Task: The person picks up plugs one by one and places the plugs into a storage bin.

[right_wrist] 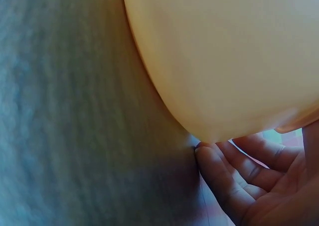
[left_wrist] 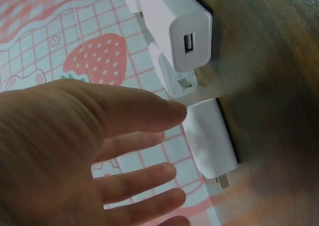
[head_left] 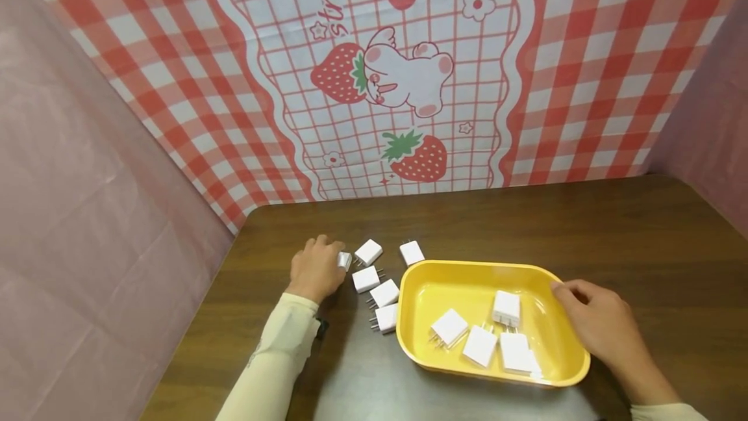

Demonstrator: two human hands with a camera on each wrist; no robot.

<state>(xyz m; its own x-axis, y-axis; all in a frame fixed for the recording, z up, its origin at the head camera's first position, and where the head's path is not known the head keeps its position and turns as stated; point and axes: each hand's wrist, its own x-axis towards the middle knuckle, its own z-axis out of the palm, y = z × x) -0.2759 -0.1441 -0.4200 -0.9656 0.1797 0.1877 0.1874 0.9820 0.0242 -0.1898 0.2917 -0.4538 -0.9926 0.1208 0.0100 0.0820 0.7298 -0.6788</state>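
My left hand (head_left: pixel 317 268) is at the left end of a loose group of white USB charger plugs. Beside its fingers lies one charger (head_left: pixel 345 260). In the left wrist view the thumb tip meets the edge of a charger (left_wrist: pixel 209 139), and the other fingers extend loosely without curling round it. My right hand (head_left: pixel 602 320) holds the right end of a yellow plastic tray (head_left: pixel 487 269), thumb at the rim. The right wrist view shows curled fingers (right_wrist: pixel 219 176) against the tray's outer wall (right_wrist: pixel 209 86). Several white chargers (head_left: pixel 480 345) lie inside the tray.
Several more chargers (head_left: pixel 366 279) lie on the dark wooden table (head_left: pixel 631 232) between my left hand and the tray. Another charger (head_left: pixel 411 253) sits close behind the tray's back left corner. A strawberry-patterned checked cloth (head_left: pixel 403 83) hangs behind the table.
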